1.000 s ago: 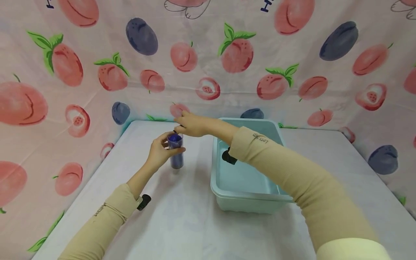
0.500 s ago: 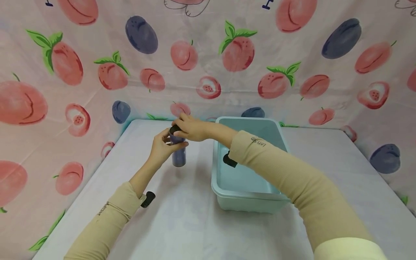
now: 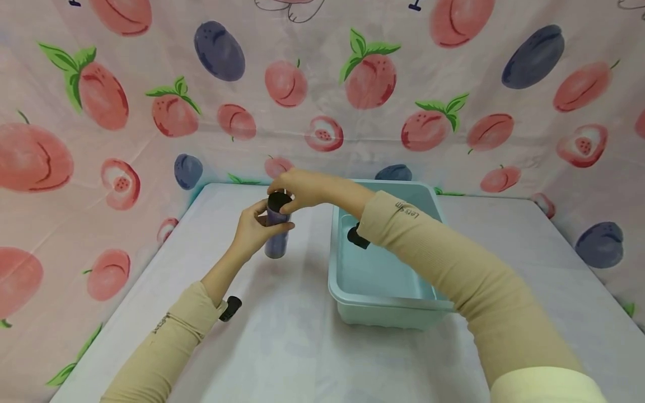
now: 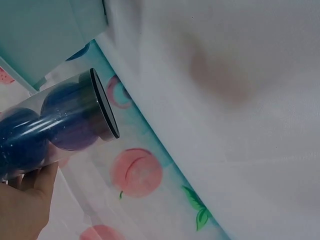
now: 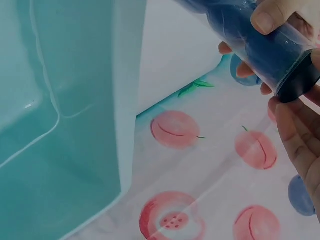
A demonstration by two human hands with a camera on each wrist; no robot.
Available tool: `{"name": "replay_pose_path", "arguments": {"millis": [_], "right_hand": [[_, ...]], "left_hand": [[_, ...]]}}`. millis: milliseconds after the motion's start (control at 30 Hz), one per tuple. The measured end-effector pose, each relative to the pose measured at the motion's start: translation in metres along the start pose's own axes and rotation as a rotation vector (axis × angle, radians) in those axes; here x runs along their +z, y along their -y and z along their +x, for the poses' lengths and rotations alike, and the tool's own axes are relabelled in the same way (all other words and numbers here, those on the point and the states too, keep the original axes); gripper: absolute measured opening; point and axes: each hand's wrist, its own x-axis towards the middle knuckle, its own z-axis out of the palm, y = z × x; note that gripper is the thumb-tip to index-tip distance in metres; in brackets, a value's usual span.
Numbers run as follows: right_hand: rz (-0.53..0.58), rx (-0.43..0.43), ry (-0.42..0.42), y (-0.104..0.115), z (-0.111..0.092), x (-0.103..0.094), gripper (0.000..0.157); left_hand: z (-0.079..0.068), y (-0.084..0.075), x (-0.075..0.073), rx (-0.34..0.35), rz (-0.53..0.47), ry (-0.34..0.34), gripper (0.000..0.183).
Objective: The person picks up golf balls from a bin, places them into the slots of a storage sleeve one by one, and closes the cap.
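Note:
A clear plastic tube with dark blue balls inside stands upright in the head view, its lower end close over the table. My left hand grips it around the upper part, thumb on the near side. A black lid sits at the tube's mouth, and my right hand holds that lid at its edge from above. The right wrist view shows my right fingers and thumb curled round the lid. In the left wrist view the tube's other end has a black cap.
A light blue plastic bin stands on the white table right of the tube, under my right forearm. A fruit-print cloth hangs behind the table. Small black devices sit at both cuffs.
A second ago the mouth was uncovered, with a blue ball showing. My right hand has brought the black lid over it, and the lid now covers the mouth. The left hand keeps its grip.

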Motion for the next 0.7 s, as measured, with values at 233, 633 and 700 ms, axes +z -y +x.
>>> {"name": "replay_pose_path", "arguments": {"millis": [233, 633, 700], "right_hand": [[-0.068, -0.019, 0.056, 0.0023, 0.0017, -0.0018, 0.034], [-0.141, -0.021, 0.147, 0.0056, 0.0022, 0.0041, 0.030], [-0.150, -0.017, 0.154, 0.0057, 0.0032, 0.0057, 0.031]], "left_hand": [[-0.0001, -0.0008, -0.0004, 0.008, 0.046, 0.003, 0.048], [-0.0023, 0.0029, 0.0048, 0.010, 0.080, 0.006, 0.042], [-0.0025, 0.0043, 0.0055, 0.008, 0.080, -0.003, 0.041]]}}
